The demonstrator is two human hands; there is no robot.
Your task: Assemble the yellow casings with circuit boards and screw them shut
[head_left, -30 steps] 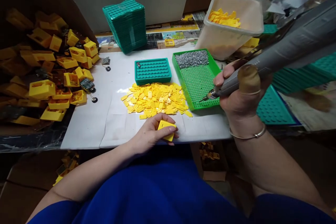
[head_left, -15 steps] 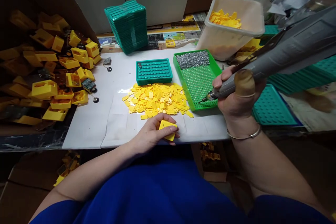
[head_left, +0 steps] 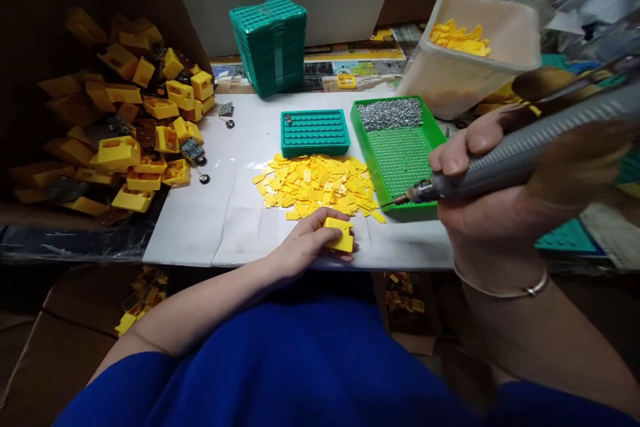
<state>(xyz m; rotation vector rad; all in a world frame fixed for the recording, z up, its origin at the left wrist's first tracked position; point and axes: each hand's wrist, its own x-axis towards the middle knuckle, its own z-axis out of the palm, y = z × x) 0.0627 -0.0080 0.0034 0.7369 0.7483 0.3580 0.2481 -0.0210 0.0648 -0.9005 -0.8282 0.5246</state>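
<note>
Near the table's front edge, my left hand point(head_left: 315, 240) is closed round a small yellow plastic case point(head_left: 341, 235), thumb across its face. My right hand point(head_left: 480, 193) grips a grey electric screwdriver point(head_left: 540, 150), tilted so its thin bit points left and down. The bit's tip is by the front corner of a green tray point(head_left: 400, 167), up and to the right of the case and apart from it. Small silver screws point(head_left: 390, 113) fill the tray's far end. Behind my left hand lies a pile of flat yellow plastic pieces point(head_left: 320, 183).
A teal dimpled tray point(head_left: 315, 133) stands behind the pile, with a stack of teal trays point(head_left: 270, 47) farther back. Yellow cases point(head_left: 120, 150) with loose electronics heap in a carton at left. A whitish bin point(head_left: 480, 60) of yellow parts stands back right.
The screwdriver has swung lower and come nearer to me, its bit leaving the tray's interior. My left hand has turned the yellow case. The whole view has shifted, with the table things appearing farther right.
</note>
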